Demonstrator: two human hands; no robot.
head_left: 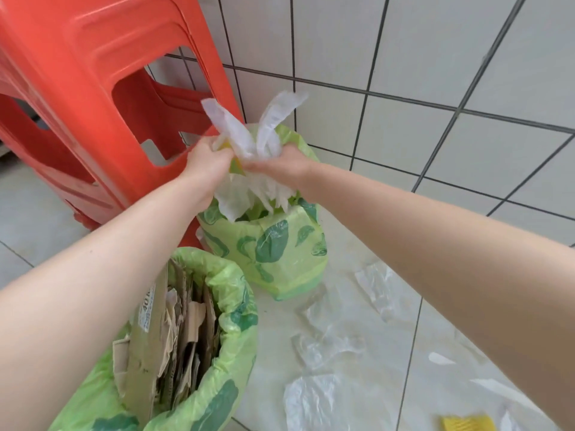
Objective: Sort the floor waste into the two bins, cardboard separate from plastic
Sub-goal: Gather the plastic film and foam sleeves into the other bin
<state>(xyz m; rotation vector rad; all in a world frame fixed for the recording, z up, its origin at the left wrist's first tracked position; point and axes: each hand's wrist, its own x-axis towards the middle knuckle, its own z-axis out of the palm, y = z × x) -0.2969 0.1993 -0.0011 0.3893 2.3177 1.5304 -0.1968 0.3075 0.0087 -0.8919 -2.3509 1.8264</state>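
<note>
Both of my hands hold a bunched white plastic bag (249, 135) over the far green-lined bin (280, 253). My left hand (207, 160) grips its left side and my right hand (280, 164) grips its right side; two ends stick up and the crumpled rest hangs into the bin's mouth. A bit of yellow shows between my hands. The near green-lined bin (230, 309) at the lower left is packed with upright cardboard pieces (174, 331).
A stack of red plastic stools (93, 88) stands at the left, right beside both bins. Several clear plastic sheets (329, 340) lie on the tiled floor at the right, with a yellow scrap (468, 424) at the bottom edge. A tiled wall rises behind.
</note>
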